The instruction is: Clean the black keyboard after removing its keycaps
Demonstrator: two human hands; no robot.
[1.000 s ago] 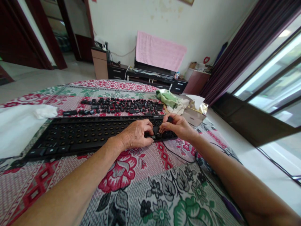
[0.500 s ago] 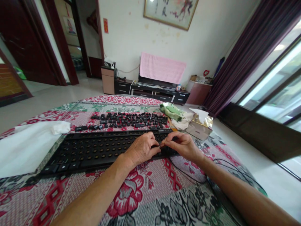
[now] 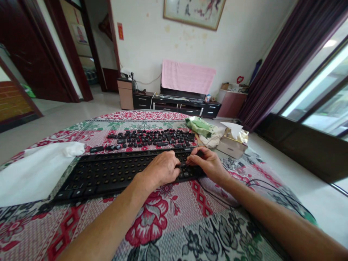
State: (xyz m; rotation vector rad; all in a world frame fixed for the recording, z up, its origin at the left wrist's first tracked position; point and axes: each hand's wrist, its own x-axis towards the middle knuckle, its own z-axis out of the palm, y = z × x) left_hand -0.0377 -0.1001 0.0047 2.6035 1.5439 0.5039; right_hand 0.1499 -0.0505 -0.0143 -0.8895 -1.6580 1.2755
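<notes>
A black keyboard (image 3: 108, 173) lies across the patterned cloth, most of its keycaps off and rows of bare key sockets showing. A few keycaps sit at its lower left corner and near its right end. Over the right part rests my left hand (image 3: 164, 167), its fingers curled down against the keyboard; what lies under the fingertips is hidden. My right hand (image 3: 207, 163) is at the number-pad end, thumb and index finger pinched, and anything between them is too small to name. Behind the keyboard spreads a heap of loose black keycaps (image 3: 152, 138).
White tissue or cloth (image 3: 40, 170) lies at the left. Beyond my right hand are a green package (image 3: 201, 126), crumpled white paper (image 3: 213, 137) and a tissue box (image 3: 232, 145). A black cable (image 3: 274, 185) loops over the tablecloth (image 3: 174, 214) at right.
My hands have drawn slightly apart; their fingertips were close together over the keyboard before. More of the right-end keys now show between them. The view has shifted a little.
</notes>
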